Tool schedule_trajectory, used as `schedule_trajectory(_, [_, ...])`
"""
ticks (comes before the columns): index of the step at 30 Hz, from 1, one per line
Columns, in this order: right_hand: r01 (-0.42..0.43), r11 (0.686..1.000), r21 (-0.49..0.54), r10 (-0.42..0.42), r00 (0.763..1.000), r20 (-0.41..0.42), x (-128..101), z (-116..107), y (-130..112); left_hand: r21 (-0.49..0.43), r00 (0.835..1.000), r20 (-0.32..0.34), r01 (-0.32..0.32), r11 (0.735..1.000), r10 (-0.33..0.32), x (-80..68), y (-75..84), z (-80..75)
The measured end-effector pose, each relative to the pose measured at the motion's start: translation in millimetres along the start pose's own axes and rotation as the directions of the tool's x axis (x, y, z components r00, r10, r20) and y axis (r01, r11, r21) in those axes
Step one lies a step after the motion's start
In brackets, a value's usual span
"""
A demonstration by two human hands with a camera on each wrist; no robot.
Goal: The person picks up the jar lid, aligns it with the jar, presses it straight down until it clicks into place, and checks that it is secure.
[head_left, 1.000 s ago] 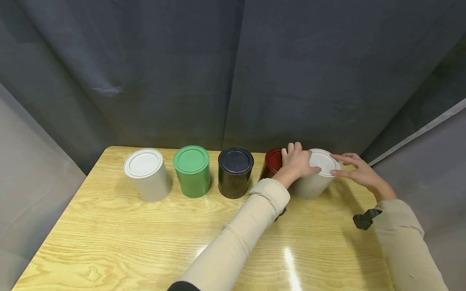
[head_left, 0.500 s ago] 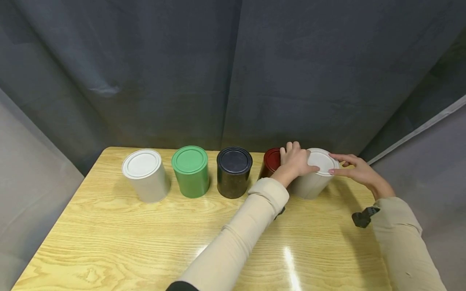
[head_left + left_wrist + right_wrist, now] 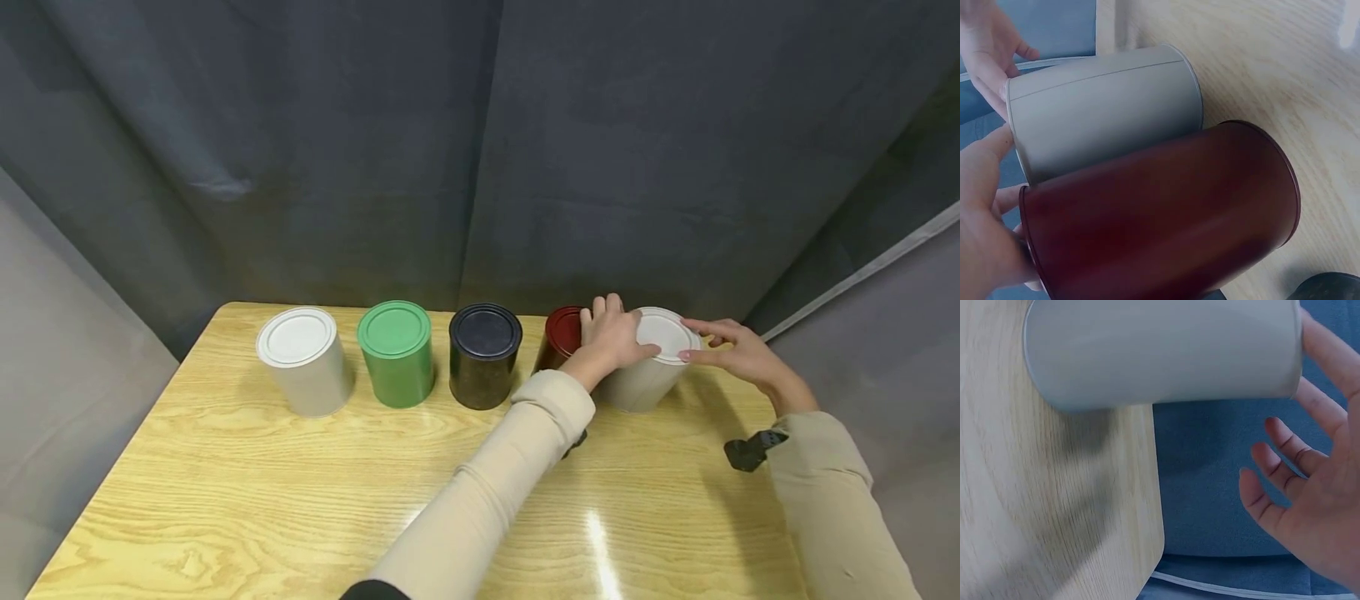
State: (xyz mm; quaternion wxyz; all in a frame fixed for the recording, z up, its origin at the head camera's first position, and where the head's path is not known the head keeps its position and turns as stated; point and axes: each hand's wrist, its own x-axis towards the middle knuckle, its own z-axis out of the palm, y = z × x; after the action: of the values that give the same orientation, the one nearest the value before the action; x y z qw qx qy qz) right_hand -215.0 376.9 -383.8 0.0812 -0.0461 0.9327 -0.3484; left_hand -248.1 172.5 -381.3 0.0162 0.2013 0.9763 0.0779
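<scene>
My left hand [image 3: 611,337] lies over the neighbouring rims of a dark red can [image 3: 564,330] and the rightmost white can [image 3: 641,387]. Its thumb rests at the white lid's edge, while other fingers reach over toward the red one. From the other side my right hand [image 3: 738,358] touches the white can's rim with thumb and index fingertips. In the right wrist view, its remaining fingers [image 3: 1285,469] hang loosely apart from the can. The left wrist view shows both cans side by side, with the red can [image 3: 1166,219] nearer the camera. Part of the red lid is hidden.
Left of the red can stand a black can [image 3: 485,358], a green can [image 3: 396,354] and another white can [image 3: 303,362], in a row along the far edge of the wooden table [image 3: 300,500]. A dark curtain [image 3: 337,167] hangs behind them.
</scene>
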Motion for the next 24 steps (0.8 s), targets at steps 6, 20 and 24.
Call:
schedule_trajectory(6, [0.018,1.0,-0.022,-0.02,0.995,-0.093,-5.7,3.7,-1.3,-0.061,0.998,-0.055,-0.041,0.997,0.037,-3.9,-5.9,0.0])
schedule_trajectory(20, [0.033,0.993,0.115,0.029,0.864,-0.502,-27.6,34.6,-16.8,-0.411,0.912,-0.4,-0.268,0.871,0.092,-17.9,-37.6,0.1])
schedule_trajectory(24, [0.033,0.995,0.096,0.025,0.84,-0.542,-34.2,45.0,-27.8,-0.488,0.897,-0.431,-0.326,0.81,0.101,-27.2,-44.4,2.0])
